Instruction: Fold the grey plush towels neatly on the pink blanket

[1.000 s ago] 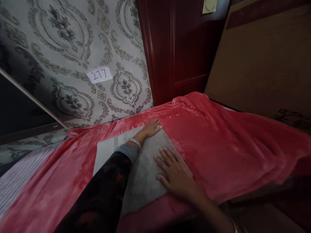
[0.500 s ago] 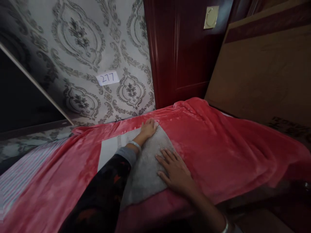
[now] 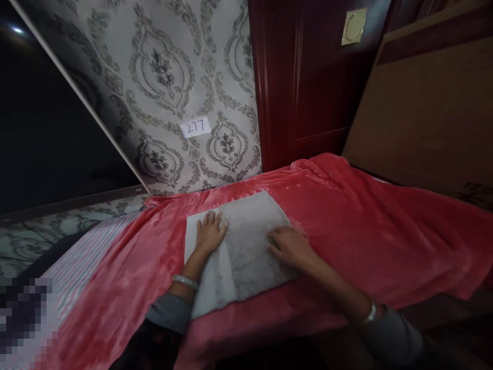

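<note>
A grey cloth [image 3: 250, 241] with a paler strip along its left side lies spread on a red plush blanket [image 3: 358, 226]. My left hand [image 3: 211, 232] rests flat and open where the pale strip meets the darker grey, with its fingers a little apart. On the right part of the cloth is my right hand [image 3: 292, 247]. Its fingers are curled in and closed, and whatever they may hold is hidden under them. Near my left hand the cloth shows light creases; its far right corner lies uncovered.
Behind the blanket stands a patterned wall [image 3: 162, 77] with a paper label [image 3: 195, 126] reading 277. A dark screen [image 3: 57, 123] is at the left and a dark red door panel [image 3: 304, 77] beyond. A large cardboard box [image 3: 431, 103] leans at the right. Striped fabric [image 3: 92, 252] shows at left.
My left hand has moved left and nearer, from the cloth's far edge to its pale strip. My right hand's spread fingers have curled in. The view has turned slightly left.
</note>
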Demonstrator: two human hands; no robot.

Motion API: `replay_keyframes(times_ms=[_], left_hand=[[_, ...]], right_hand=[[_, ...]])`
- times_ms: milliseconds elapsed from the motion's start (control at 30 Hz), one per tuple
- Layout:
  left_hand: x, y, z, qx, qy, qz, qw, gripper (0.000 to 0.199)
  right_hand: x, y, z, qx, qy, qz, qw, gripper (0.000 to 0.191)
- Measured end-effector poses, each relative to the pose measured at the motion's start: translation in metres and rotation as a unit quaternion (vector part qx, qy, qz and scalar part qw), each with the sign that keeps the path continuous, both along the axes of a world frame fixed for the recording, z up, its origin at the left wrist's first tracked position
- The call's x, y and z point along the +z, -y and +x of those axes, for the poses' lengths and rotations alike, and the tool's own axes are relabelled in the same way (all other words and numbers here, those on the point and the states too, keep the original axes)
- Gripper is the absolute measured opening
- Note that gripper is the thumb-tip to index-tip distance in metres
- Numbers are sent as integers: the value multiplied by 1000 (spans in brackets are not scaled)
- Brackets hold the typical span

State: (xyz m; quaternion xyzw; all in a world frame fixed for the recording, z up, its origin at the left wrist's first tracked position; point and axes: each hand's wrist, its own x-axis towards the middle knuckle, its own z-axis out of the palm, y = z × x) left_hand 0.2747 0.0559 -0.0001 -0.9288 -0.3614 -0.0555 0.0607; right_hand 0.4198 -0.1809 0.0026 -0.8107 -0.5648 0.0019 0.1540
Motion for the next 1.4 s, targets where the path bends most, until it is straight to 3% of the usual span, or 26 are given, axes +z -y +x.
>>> replay_keyframes(times_ms=[67, 133, 233, 333, 533, 733, 1000, 1233, 1400], left_hand=[[0, 1, 2, -8, 5, 3, 1000, 59], [0, 1, 3, -16, 6, 5, 1000, 59], [1, -1, 2, -19, 3, 2, 1000, 59], [0, -2, 1, -18, 4, -7, 1000, 58], [-1, -3, 1, -12, 13, -15, 1000, 59], [-2, -4, 0, -3, 20, -17, 1000, 60], [-4, -4, -1, -17, 52, -21, 998, 58], [0, 1, -7, 33, 103, 2, 994, 52], [3, 8, -12, 25, 56, -39, 997, 56]], right_hand=[[21, -29, 0, 5, 0, 20, 1000, 44], [29, -64, -2, 45, 15, 64, 997, 51], [18, -107, 2, 82, 15, 39, 996, 56], [-4, -126, 23, 48, 4, -3, 999, 56], [-13, -116, 79, -101, -54, -27, 993, 57], [-14, -96, 89, -220, -116, 26, 968, 52], [-5, -70, 91, -238, -250, 60, 937, 36], [0, -57, 86, -247, -422, 98, 867, 29], [5, -51, 75, -257, -475, 126, 832, 24]])
